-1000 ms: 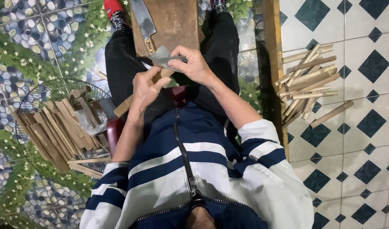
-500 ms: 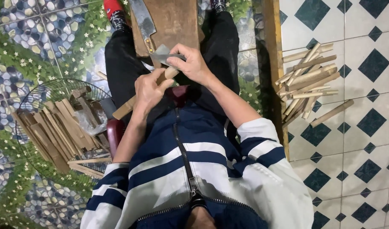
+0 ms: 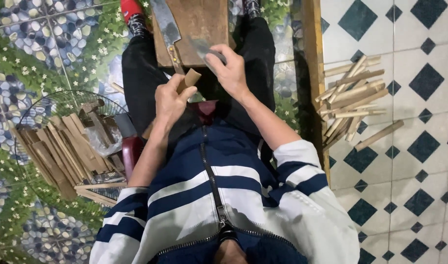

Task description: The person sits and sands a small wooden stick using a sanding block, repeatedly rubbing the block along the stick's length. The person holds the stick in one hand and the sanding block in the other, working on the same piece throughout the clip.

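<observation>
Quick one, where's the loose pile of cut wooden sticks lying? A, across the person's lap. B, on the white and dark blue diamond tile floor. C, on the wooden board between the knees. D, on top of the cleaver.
B: the loose pile of sticks lies on the diamond tile floor, apart from the left hand gripping a wood piece and the right hand holding a blade.

2 hands (image 3: 170,100), 1 wood block (image 3: 197,27), 1 cleaver (image 3: 164,24), 2 stick piles (image 3: 353,100) (sticks too many to count).

Both forearms reach forward over the lap, sleeves pushed up; left hand (image 3: 169,100) curled in a closed grip; right hand (image 3: 230,72) palm-down, fingers (image 3: 215,57) clenched.
</observation>
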